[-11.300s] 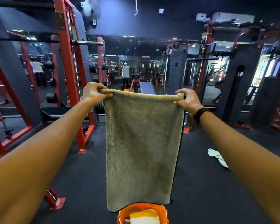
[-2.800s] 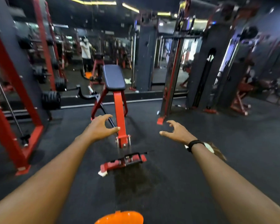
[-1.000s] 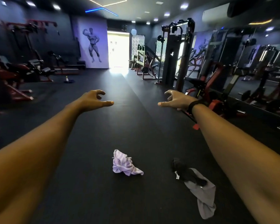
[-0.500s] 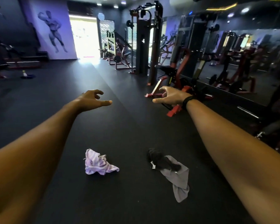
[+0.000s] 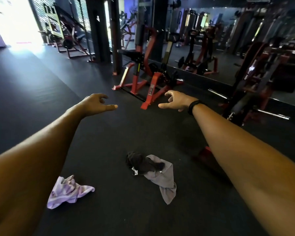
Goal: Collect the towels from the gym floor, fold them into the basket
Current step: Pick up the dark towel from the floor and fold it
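Observation:
Two crumpled towels lie on the black gym floor below my outstretched arms. A lilac striped towel (image 5: 67, 191) is at the lower left, partly behind my left forearm. A grey towel with a dark end (image 5: 153, 172) lies in the lower middle. My left hand (image 5: 97, 104) and my right hand (image 5: 175, 100), with a black wristband, hover high above the floor, fingers loosely spread and holding nothing. The basket is out of view.
A red-framed exercise machine (image 5: 143, 79) stands just beyond my hands. More red and black machines (image 5: 255, 79) line a mirrored wall on the right. A bright doorway (image 5: 14, 23) glows at the far left. Open black floor (image 5: 32, 79) stretches left.
The view has swung right and tilted down. Both towels have shifted left and lower in the frame. My hands stay empty and outstretched.

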`<move>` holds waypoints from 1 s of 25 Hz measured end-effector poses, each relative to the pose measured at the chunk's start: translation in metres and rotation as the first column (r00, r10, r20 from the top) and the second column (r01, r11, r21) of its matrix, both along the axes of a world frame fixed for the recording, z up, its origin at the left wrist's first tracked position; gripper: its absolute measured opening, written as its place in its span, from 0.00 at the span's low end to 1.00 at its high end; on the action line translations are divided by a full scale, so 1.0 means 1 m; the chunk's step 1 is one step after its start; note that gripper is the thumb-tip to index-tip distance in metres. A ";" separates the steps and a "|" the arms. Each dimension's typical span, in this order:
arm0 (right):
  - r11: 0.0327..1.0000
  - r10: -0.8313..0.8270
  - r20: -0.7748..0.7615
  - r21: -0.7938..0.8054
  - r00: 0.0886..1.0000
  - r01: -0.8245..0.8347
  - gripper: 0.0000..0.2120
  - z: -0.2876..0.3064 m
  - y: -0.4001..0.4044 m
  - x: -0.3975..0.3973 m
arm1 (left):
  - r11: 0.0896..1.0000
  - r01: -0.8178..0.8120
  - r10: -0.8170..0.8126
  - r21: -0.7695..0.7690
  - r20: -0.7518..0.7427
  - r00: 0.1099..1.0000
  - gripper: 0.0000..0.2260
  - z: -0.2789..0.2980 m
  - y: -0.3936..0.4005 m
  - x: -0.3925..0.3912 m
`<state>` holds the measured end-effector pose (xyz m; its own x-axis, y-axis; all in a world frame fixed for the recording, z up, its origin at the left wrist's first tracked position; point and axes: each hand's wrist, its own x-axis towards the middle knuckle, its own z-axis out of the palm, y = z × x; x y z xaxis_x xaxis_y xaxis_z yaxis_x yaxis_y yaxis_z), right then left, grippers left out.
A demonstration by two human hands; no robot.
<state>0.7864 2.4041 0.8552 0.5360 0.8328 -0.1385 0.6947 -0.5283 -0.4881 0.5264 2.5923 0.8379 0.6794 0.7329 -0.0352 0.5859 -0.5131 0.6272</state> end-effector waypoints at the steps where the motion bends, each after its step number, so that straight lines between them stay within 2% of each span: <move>1: 1.000 -0.019 -0.010 -0.016 1.000 0.019 0.40 -0.005 0.013 0.014 | 1.000 0.023 -0.023 -0.015 -0.006 1.000 0.36 -0.005 0.018 0.020; 10: 0.990 -0.117 -0.118 -0.093 0.986 0.106 0.39 -0.082 0.122 0.111 | 0.987 0.121 -0.130 -0.108 -0.082 0.988 0.34 -0.066 0.139 0.159; 20: 0.959 -0.119 -0.285 -0.281 0.951 0.036 0.38 -0.276 0.266 0.241 | 0.953 0.031 -0.120 -0.302 -0.280 0.952 0.34 -0.244 0.267 0.294; 25: 0.937 -0.137 -0.298 -0.348 0.945 0.026 0.37 -0.353 0.328 0.308 | 0.917 0.006 -0.158 -0.398 -0.352 0.923 0.34 -0.330 0.331 0.369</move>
